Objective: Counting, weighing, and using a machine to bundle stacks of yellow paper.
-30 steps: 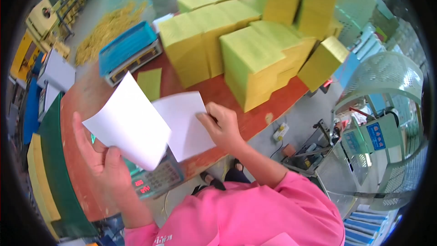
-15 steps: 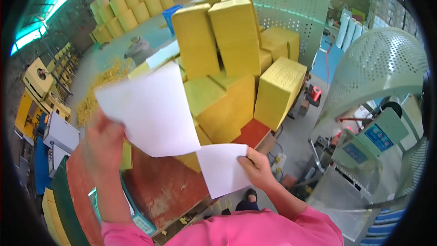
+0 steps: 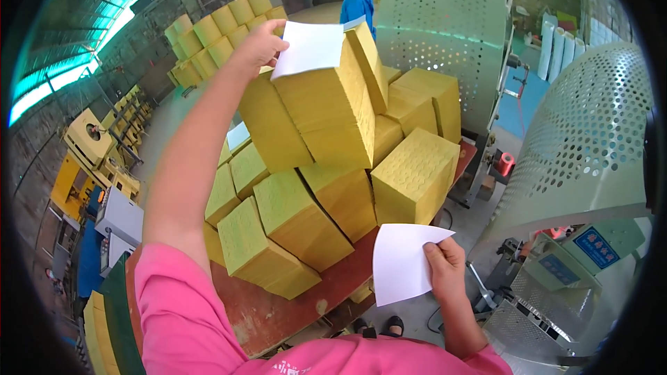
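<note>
Left hand [image 3: 260, 45] pinches the near corner of a smooth white sheet [image 3: 310, 47], laid flat atop the tall yellow dimpled paper block [image 3: 333, 111] beneath its fingers. Right hand [image 3: 445, 267] grips a second white sheet [image 3: 403, 264] by its right edge, held near the red table [image 3: 278, 312].

This is a factory hall, a paper works by the look of it. Tall stacks of yellow paper blocks [image 3: 326, 160] crowd a red work table [image 3: 278, 305], and more yellow stacks [image 3: 222, 28] stand far off on the concrete floor. Large perforated metal drums [image 3: 445, 35] rise on the right, beside a machine with a control panel [image 3: 590, 246]. Yellow machines [image 3: 87, 146] line the left wall under a high roof with bright skylights [image 3: 76, 62]. A worker in blue [image 3: 360, 3] stands in the background.
</note>
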### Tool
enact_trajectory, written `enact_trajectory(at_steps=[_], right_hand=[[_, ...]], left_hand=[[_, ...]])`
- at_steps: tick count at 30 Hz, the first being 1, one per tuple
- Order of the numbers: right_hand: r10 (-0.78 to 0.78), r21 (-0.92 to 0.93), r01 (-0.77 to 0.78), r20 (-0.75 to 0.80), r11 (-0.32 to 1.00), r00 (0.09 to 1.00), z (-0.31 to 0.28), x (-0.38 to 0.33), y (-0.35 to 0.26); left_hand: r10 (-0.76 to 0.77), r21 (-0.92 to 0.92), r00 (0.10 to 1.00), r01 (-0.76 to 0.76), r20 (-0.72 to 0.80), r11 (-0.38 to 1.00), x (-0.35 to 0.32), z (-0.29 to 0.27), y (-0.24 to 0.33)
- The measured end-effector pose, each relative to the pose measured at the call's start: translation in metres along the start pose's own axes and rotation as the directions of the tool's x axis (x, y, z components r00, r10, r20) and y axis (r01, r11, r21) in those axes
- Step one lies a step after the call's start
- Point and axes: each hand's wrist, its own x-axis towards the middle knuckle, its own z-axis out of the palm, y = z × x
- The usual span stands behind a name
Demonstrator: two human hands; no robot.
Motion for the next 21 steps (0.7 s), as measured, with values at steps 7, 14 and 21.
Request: enact_trajectory(at_steps=[7,14,21], right_hand=[[-0.02,-0.039,0.019,-0.045,0.999,0.999,-0.014,0.001,-0.003],[0.009,0.037,-0.008,-0.014,0.999,1.0,0.011,0.0,-0.005],[0.016,0.057,-0.013,-0.046,0.998,0.999,0.021,0.005,-0.004]], left_hand=[[0.041,0.42,0.999,-0.028,-0.021,0.907,0.024,0.009,-0.009],[0.315,0.664,0.949,-0.233,-0.005,0.711,0.036,0.013,-0.035],[0.198,0.788,0.979,-0.078,-0.057,0.61,0.018,0.029,-0.015]])
